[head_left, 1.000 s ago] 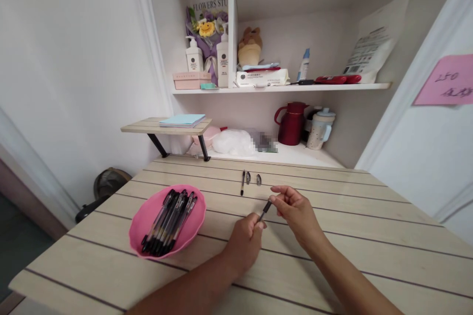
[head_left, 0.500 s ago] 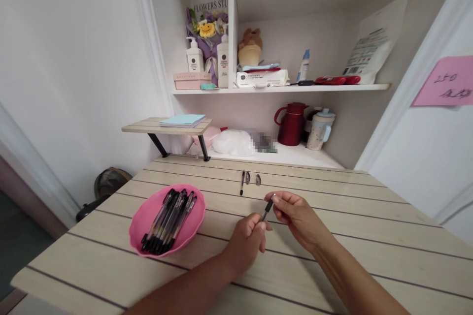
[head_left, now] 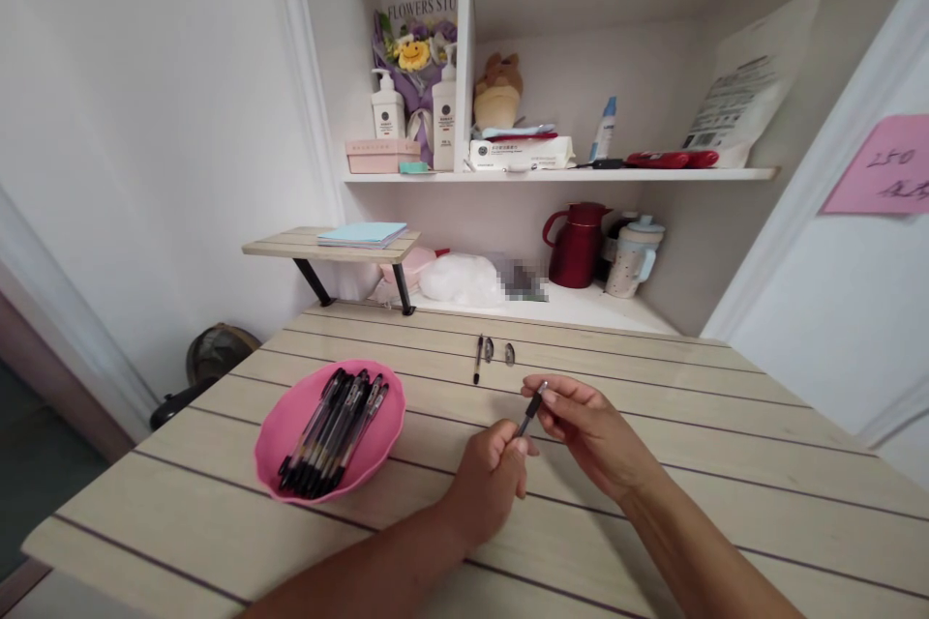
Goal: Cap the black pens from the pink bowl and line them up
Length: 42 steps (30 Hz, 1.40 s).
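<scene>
A: Entry, head view. What do the hands hold?

B: Left hand point(head_left: 494, 476) clenched around the near end of a black pen point(head_left: 530, 409). Right hand point(head_left: 589, 427) pinches the far end between thumb and fingertips. The pen is off the table point(head_left: 653, 513), tilted, spanning the gap between the hands.

A: Change over the last second?

B: Slight. The left fingers have curled tighter on the barrel, and the right fingertips sit a little higher on the tip. Both grips have stayed put. Some of the apparent shift may be the camera.

A: Reading?

B: The pen looks whole and still worked at its ends; I cannot tell whether any part has loosened.

A: Surroundings?

B: Pink bowl point(head_left: 274, 426) to the left, holding a bundle of black pens point(head_left: 335, 427). Beyond the hands, a loose pen piece point(head_left: 477, 359) and two small parts point(head_left: 489, 349) lie near one another on the table.
</scene>
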Available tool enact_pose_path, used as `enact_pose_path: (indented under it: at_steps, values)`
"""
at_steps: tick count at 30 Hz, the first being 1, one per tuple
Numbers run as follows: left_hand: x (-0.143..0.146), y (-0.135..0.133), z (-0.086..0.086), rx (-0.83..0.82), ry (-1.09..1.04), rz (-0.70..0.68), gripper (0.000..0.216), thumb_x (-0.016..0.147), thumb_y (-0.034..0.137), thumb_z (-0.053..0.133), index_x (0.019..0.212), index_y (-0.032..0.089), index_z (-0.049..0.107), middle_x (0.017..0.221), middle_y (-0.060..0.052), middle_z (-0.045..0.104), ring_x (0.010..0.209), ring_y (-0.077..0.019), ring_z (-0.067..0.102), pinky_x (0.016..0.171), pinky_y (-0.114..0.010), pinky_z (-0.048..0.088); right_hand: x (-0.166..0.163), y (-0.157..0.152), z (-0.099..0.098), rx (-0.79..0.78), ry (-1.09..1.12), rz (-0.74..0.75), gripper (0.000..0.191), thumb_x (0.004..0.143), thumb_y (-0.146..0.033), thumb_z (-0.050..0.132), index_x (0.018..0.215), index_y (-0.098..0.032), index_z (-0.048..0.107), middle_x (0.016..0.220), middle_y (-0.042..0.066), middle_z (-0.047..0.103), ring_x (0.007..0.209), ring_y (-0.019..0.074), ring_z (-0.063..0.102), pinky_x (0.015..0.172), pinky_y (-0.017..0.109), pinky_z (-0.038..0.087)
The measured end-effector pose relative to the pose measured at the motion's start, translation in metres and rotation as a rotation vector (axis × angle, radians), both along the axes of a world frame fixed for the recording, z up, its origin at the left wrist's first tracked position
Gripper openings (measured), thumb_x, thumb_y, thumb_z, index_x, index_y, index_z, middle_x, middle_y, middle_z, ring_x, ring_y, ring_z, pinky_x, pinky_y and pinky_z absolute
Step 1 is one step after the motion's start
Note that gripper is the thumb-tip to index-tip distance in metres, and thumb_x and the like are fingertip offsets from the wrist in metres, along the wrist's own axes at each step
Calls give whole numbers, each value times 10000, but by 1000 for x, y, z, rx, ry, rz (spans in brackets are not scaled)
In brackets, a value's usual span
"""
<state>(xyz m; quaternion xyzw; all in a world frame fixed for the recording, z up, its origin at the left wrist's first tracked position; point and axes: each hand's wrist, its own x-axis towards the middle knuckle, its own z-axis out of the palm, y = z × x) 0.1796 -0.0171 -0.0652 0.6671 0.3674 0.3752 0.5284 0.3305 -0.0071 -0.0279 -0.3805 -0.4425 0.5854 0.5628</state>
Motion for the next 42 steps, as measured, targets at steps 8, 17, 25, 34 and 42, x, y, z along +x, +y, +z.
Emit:
enact_pose_path:
  at_steps: [8, 17, 25, 34, 42]
  values:
    - [-1, -1, 2, 7, -3, -22, 254, 834, 361, 366, 803, 155, 510, 484, 54, 435, 461, -80, 369, 499, -213, 286, -3, 0, -2, -12, 52, 11, 210, 628, -322, 699, 751, -178, 608, 796, 26, 591, 484, 52, 367, 435, 211, 250]
    - [-2, 1, -1, -58, -62, -33, 254, 821, 371, 395, 789, 156, 525, 463, 54, 455, 428, -72, 349, 481, -207, 264, -3, 0, -1, -11, 19, -63, 218, 601, -310, 719, 658, -173, 559, 719, 4, 580, 459, 44, 328, 419, 208, 192]
    - [-1, 2, 3, -226, -117, -115, 230, 810, 369, 413, 792, 154, 495, 429, 71, 453, 340, -38, 261, 409, -193, 191, -4, 0, -3, -6, 7, -61, 209, 617, -325, 702, 674, -162, 584, 654, -1, 559, 446, 41, 307, 415, 209, 183]
    - [-7, 7, 4, -694, -417, -439, 237, 801, 398, 439, 795, 166, 487, 433, 70, 430, 286, -19, 151, 336, -176, 50, -3, -1, -1, -26, 43, -27, 259, 608, -353, 687, 787, -171, 644, 765, 35, 611, 447, 48, 350, 400, 219, 186]
    - [-15, 10, 7, -863, -582, -642, 207, 821, 337, 416, 789, 174, 539, 448, 48, 402, 304, -35, 172, 348, -171, 45, -6, -4, 1, -5, 91, 63, 284, 650, -383, 655, 857, -188, 661, 821, 54, 623, 458, 55, 315, 420, 233, 173]
